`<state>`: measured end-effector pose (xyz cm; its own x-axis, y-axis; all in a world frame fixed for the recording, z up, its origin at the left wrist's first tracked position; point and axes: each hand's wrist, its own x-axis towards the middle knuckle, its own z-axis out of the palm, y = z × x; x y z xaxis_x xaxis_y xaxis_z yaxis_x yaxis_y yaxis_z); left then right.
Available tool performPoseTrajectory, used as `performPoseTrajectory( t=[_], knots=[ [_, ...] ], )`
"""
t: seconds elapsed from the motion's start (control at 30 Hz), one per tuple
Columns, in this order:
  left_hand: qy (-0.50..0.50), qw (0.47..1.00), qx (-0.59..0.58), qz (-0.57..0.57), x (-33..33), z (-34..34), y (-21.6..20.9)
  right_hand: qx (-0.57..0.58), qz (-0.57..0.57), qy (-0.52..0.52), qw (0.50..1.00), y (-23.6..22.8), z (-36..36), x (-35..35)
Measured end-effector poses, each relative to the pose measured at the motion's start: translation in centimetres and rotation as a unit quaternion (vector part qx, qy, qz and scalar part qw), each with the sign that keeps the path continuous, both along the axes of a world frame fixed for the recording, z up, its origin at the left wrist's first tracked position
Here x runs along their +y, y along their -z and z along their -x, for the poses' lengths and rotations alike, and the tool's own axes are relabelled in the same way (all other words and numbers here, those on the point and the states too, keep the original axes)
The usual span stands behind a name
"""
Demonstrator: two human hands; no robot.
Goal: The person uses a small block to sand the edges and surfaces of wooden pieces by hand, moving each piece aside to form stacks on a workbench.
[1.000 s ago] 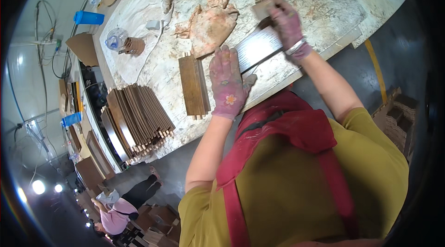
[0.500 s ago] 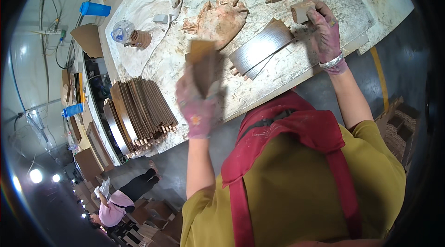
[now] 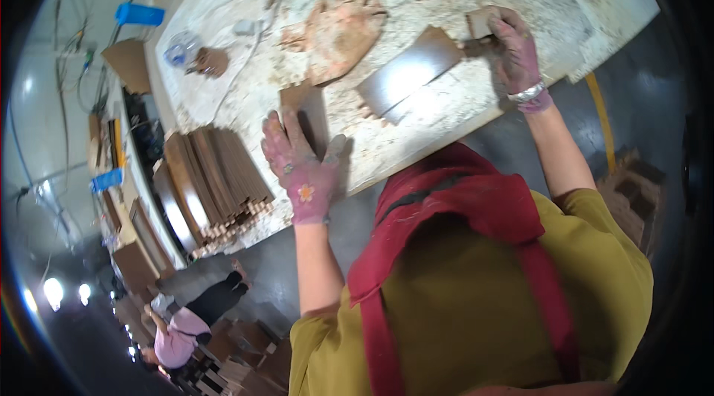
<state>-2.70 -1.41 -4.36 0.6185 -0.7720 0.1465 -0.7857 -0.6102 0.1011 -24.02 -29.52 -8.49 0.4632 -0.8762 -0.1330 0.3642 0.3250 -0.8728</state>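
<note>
**Left hand (image 3: 301,165) spread over a slat (image 3: 313,121), right hand (image 3: 515,54) gripping a block (image 3: 478,23)**

At the left end of the worktop (image 3: 465,102), a row of brown slats (image 3: 216,173) stands packed side by side, likely to save room. The left hand's fingers are splayed, not clasping, over the slat by the near edge, perhaps to steady it; contact is unclear. Mid-worktop, two overlapping slats (image 3: 409,72) lie flat. Farther right, the right hand's fingers pinch the block's side, presumably leaving its underside free.

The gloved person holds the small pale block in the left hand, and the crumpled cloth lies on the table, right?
Not quite: the small pale block is in the right hand, as the head view shows. The crumpled cloth does lie on the table.
</note>
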Motion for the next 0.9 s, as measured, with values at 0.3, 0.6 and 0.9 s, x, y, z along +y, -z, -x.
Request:
performPoseTrajectory(
  t=[0.3,0.6,0.9],
  knots=[
    [0.268,0.957,0.109,-0.007,-11.5,3.4,1.9,0.089,0.065,0.010,0.994,0.9,2.8,0.8],
    [0.275,0.949,0.144,0.051,-12.7,2.9,5.5,0.245,0.202,0.010,0.948,1.4,2.5,1.6],
    [0.304,0.924,0.231,0.017,-13.5,1.1,4.6,0.340,0.326,0.013,0.882,2.2,0.9,2.0]
  ],
)
